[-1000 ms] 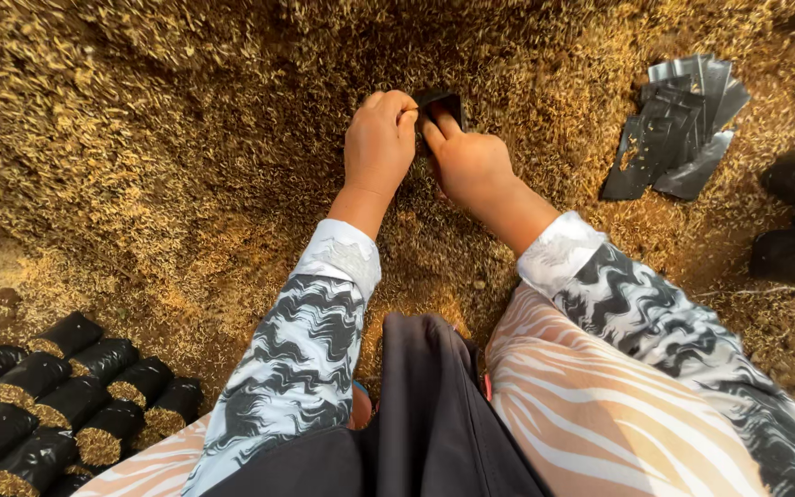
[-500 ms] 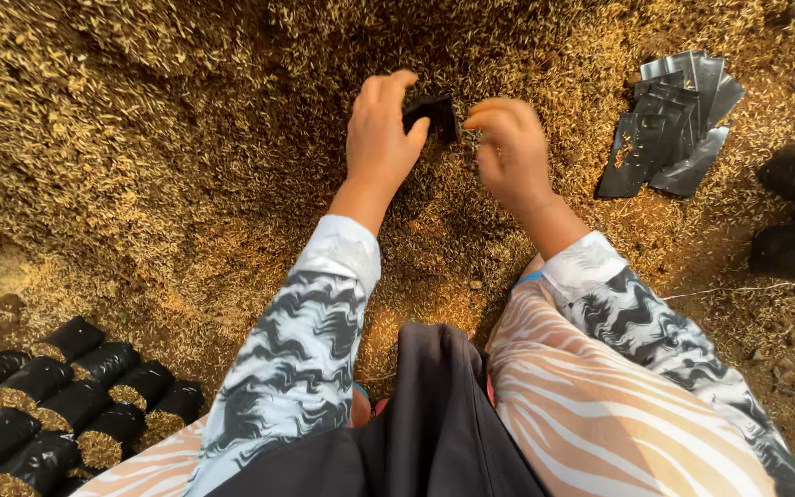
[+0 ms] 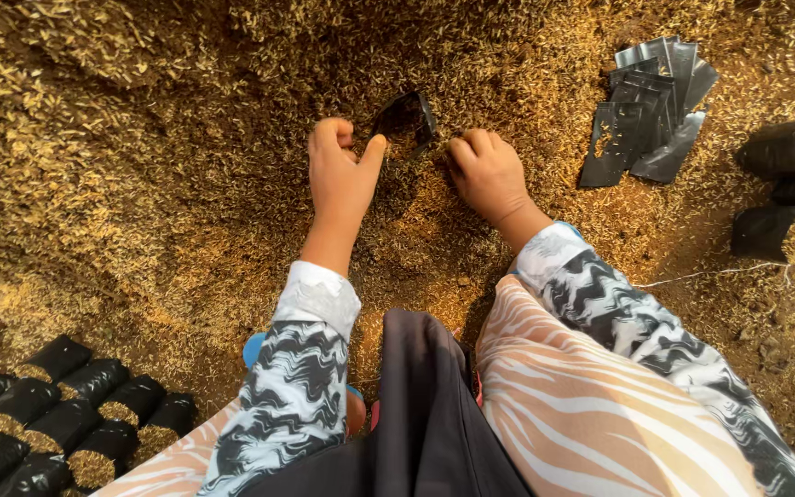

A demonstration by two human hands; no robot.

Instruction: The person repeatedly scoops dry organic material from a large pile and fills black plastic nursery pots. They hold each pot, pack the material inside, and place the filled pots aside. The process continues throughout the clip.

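Observation:
A small black plastic bag lies open-mouthed on a large heap of golden husk. My left hand is beside the bag, its thumb touching the bag's left rim. My right hand is curled in the husk just to the right of the bag, fingers closed over a scoop of husk. Both sleeves carry a black and white wavy print.
A stack of flat empty black bags lies at the upper right. Dark filled bags sit at the right edge. Several filled black bags lie in rows at the lower left.
Both hands have drawn back toward me and apart. The bag that they held together between them now rests open on the husk, and the right hand has dropped into the husk.

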